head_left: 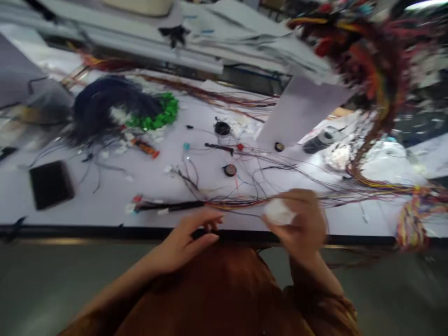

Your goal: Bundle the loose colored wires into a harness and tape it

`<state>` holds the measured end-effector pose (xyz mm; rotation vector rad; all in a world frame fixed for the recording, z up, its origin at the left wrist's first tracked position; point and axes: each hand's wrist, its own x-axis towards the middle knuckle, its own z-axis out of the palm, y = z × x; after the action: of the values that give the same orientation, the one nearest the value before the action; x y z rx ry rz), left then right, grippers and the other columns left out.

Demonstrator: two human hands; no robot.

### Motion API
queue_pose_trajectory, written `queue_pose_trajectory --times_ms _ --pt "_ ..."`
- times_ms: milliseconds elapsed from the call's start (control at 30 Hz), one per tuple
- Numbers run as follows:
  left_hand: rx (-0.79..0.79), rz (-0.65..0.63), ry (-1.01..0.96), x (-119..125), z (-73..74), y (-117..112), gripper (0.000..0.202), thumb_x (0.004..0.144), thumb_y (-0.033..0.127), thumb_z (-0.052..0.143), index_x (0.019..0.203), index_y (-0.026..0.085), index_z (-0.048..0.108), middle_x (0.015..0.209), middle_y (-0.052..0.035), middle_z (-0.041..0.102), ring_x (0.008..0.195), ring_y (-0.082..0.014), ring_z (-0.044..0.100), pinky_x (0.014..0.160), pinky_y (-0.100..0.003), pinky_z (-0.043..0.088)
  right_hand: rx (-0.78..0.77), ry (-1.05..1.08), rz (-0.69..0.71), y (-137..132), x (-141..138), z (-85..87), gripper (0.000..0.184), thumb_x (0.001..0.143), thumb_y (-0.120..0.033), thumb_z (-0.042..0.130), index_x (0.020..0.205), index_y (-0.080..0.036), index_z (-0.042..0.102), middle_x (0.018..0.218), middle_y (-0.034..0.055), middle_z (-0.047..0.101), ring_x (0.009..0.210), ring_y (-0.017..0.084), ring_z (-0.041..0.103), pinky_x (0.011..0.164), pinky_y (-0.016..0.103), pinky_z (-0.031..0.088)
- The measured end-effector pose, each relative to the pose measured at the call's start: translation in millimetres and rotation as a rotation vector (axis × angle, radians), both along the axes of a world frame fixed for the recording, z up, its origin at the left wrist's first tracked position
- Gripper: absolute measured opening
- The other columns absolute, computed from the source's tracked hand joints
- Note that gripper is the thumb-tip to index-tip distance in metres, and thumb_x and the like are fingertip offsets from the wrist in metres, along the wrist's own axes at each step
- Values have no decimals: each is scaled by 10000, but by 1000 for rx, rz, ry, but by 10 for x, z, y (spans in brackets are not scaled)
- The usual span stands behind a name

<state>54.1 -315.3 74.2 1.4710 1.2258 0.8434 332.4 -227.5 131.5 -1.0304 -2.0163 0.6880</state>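
My right hand (304,224) is closed around a white roundish object (280,212), too blurred to name for certain, held just over the table's front edge. To its left, my left hand (194,235) has its thumb and fingers apart, and I see nothing held in it. A wire harness (171,205) with a black-sleeved section lies along the front of the table, just beyond the left fingertips. Its loose coloured wires run rightward behind my right hand. White and red connectors (136,203) sit at its left end.
On the white table (105,186) are a dark square box (51,184), a bundle of dark wires (101,100) with green connectors (157,112), an orange tool (145,147) and small black rolls (230,170). Thick wire bundles (381,88) hang at right.
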Motion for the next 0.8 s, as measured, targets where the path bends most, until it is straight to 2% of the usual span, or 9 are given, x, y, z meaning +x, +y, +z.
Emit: queue_pose_trajectory --times_ms 133,233,300,367,467,567,633,733,800 --pt "-263 -81 -613 183 -66 -30 487 924 598 583 1160 192 713 1002 -103 711 839 -179 656 728 -289 545 174 -11 361 -211 -594 -365 367 838 -210 730 1111 -364 540 1062 46 736 909 244 718 763 452 609" --pt "-378 71 -897 172 -206 -87 450 867 602 674 1002 179 745 902 -71 712 798 -158 654 768 -280 540 230 -43 499 -343 -778 -443 409 852 -144 661 1173 -353 519 1158 70 718 1029 249 704 839 449 606" --pt "-377 150 -987 133 -186 -96 416 868 556 699 1002 165 749 966 -86 726 888 -175 672 859 -294 533 286 -74 569 -403 -822 -427 428 846 -131 643 1196 -358 547 1140 73 712 1060 259 687 877 461 593" --pt "-345 184 -1029 86 -95 -74 377 892 508 689 1006 154 749 1035 -104 726 951 -189 675 911 -313 523 290 -112 625 -453 -828 -401 436 848 -140 638 1213 -368 565 1080 63 709 1015 254 682 859 451 587" --pt "-237 272 -1054 11 35 -2 303 892 453 708 868 151 725 897 -70 705 858 -163 664 842 -290 524 141 -148 681 -521 -773 -422 372 843 -140 637 1153 -333 568 1019 48 675 919 215 666 781 383 585" --pt "-72 442 -979 -140 43 108 350 900 451 698 736 145 658 753 -36 650 765 -138 636 799 -276 522 -115 -89 586 -546 -628 -548 195 841 -148 651 866 -271 503 894 17 604 800 167 625 679 305 550" --pt "32 631 -877 -336 -13 186 371 943 432 642 708 146 638 726 -33 647 735 -130 630 783 -273 525 -218 -86 468 -522 -491 -670 238 863 -174 655 782 -258 447 788 -12 557 691 149 580 602 279 505" --pt "213 918 -732 -740 -129 244 414 1011 393 534 695 146 637 696 -34 651 703 -115 627 749 -253 516 -240 -230 385 -441 -280 -857 92 897 -217 645 958 -277 609 722 -23 556 617 161 565 558 293 489" --pt "328 1030 -693 -987 -201 218 439 1023 415 508 696 151 638 669 -28 637 659 -106 607 704 -243 498 -239 -300 408 -387 -165 -954 165 919 -243 627 1065 -293 684 726 -5 577 635 182 595 561 314 510"
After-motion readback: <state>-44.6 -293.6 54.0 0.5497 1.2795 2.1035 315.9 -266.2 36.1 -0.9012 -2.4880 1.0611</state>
